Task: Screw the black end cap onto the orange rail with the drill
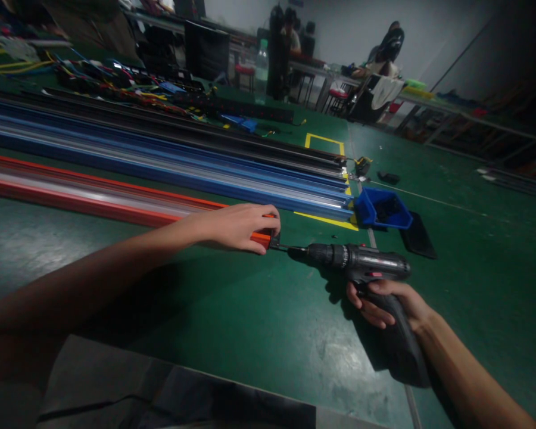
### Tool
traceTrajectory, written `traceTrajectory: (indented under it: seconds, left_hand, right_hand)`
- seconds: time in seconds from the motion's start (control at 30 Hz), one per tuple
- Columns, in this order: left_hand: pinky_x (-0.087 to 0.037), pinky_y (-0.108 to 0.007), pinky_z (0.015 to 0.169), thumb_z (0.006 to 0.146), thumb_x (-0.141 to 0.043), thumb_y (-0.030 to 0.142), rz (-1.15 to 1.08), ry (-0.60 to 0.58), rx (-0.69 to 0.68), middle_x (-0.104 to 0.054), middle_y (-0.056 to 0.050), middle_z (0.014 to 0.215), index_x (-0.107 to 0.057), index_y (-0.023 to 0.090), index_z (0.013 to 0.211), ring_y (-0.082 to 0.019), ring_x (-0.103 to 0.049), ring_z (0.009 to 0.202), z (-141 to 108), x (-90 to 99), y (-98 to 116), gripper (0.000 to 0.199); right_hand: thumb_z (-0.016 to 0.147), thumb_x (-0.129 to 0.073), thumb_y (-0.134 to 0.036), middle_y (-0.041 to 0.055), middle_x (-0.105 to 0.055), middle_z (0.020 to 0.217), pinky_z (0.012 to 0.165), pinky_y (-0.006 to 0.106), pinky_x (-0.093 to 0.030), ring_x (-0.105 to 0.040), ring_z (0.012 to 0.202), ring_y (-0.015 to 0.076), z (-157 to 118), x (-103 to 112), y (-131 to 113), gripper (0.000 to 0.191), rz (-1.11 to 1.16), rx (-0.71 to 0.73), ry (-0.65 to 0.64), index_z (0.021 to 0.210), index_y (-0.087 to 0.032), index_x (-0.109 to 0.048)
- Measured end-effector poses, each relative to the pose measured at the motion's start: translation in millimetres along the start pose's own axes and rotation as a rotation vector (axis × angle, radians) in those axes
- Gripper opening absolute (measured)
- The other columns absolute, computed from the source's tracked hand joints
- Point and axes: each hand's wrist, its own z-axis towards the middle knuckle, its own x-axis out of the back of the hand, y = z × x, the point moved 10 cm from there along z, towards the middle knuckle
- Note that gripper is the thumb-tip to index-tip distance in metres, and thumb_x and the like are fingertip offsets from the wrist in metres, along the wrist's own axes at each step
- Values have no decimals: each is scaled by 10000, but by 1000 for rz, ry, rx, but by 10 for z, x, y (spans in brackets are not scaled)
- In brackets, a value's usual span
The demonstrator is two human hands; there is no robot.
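Note:
My left hand (239,226) wraps over the right end of a long red channel profile (116,199) lying on the green table, with thumb in front and fingers behind. At that end sits a small black end piece (274,241), partly hidden by my fingers. My right hand (388,301) grips a black cordless drill (366,262) by its handle, index finger near the trigger. The drill lies level, pointing left. Its long thin bit (290,248) reaches to the black end piece; whether it sits in a screw there is too small to tell.
Blue profiles (183,167) and black profiles (196,128) lie behind the red one. A blue bin (384,208) holding dark small parts stands beyond the drill, beside a dark flat object (418,235). Tangled wires (129,80) and a bottle (261,68) are farther back. People sit in the background.

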Motion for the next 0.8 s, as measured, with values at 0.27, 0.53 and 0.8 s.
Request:
traceTrajectory:
  seconds: [0.27, 0.53, 0.8]
  left_hand:
    - [-474, -341, 968, 897, -740, 392, -26, -13, 18, -613, -66, 1304, -639, 254, 1102, -248, -644, 1140, 23, -3, -1, 267]
    - [-460, -330, 941, 904, -724, 371, -24, -23, 33, -615, -62, 1271, -628, 247, 1111, -239, -637, 1112, 28, -2, 14, 259]
    - [-461, -322, 946, 914, -720, 371, -24, -25, 32, -611, -63, 1273, -624, 243, 1111, -236, -636, 1118, 28, 13, 34, 255]
  right_hand:
    - [937, -661, -284, 186, -756, 1015, 501, 206, -534, -487, 428, 41, 7, -12, -1, 345, 19, 3, -14, 1162, -44, -768]
    - [962, -625, -289, 76, -658, 768, 491, 187, -538, -418, 397, 32, 11, -18, -15, 292, -24, 39, 1, 993, -35, -764]
    - [947, -660, -312, 58, -647, 768, 473, 186, -512, -419, 398, 29, 5, 12, 12, 271, -15, -1, 41, 963, -60, -758]
